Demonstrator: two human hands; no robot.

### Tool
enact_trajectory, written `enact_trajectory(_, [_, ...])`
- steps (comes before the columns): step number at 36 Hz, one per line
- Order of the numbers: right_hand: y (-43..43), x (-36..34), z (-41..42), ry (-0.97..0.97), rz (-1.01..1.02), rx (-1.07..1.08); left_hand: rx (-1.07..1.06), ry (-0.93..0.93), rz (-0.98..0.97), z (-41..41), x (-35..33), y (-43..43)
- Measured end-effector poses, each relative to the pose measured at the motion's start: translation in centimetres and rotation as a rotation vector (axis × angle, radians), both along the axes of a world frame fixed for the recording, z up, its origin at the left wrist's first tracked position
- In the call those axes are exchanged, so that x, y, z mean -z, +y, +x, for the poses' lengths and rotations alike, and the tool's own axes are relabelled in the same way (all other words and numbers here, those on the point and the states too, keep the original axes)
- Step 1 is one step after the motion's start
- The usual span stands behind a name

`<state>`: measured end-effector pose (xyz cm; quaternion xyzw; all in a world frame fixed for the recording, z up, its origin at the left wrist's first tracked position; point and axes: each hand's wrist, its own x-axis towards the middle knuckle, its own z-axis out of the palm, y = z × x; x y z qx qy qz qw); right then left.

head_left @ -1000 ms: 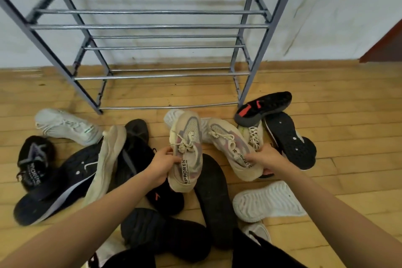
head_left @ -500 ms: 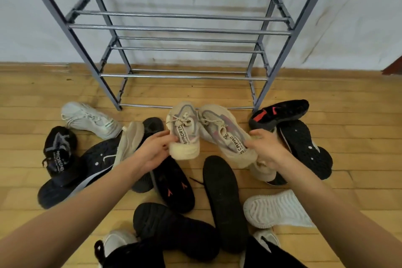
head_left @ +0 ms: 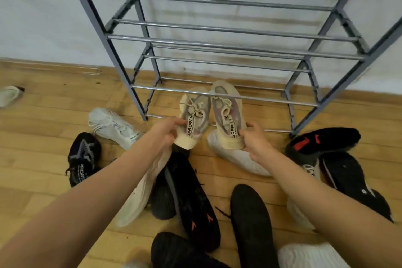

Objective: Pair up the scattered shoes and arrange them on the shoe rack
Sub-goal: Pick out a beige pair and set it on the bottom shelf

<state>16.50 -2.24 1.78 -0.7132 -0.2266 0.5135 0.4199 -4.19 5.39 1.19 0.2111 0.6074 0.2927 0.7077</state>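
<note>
At the shoe rack (head_left: 226, 95), left hand (head_left: 165, 135) and right hand (head_left: 256, 141), fingers closed, each grip one beige sneaker (head_left: 194, 119) heel, paired for shelving; next, slide toes onto the rails.

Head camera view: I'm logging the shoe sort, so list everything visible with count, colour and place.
Beige knit sneakers with lettered tongue straps: two, side by side at the rack's lowest rails, left one, right one.
Grey metal shoe rack: one, against the white wall, no shoes resting on its upper rails.
Black shoes: at least six, scattered on the wooden floor, e.g. black sneaker with red marks at right.
White and pale shoes: at least five on the floor, e.g. white laced sneaker at left; some are partly hidden.
Hands: left hand grips the left beige sneaker's heel, right hand the right one's.
</note>
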Motion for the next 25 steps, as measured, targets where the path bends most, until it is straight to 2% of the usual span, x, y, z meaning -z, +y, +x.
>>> enact_trajectory(8, [7.5, 2.9, -2.4, -0.287, 0.030, -0.049, -0.221, -0.017, 0.104, -1.4, 2.0, 5.5])
enact_trajectory(13, [10.9, 5.1, -4.4, -0.370, 0.044, -0.121, -0.208, 0.066, 0.113, -2.7, 3.5, 8.3])
enact_trajectory(21, [14.4, 9.8, -8.0, -0.240, -0.009, -0.006, -0.292, 0.086, 0.122, -3.7, 6.3, 11.1])
enact_trajectory(25, [15.3, 9.2, -9.8, -0.158, -0.018, 0.053, -0.266, 0.090, 0.101, -4.0, 7.5, 12.4])
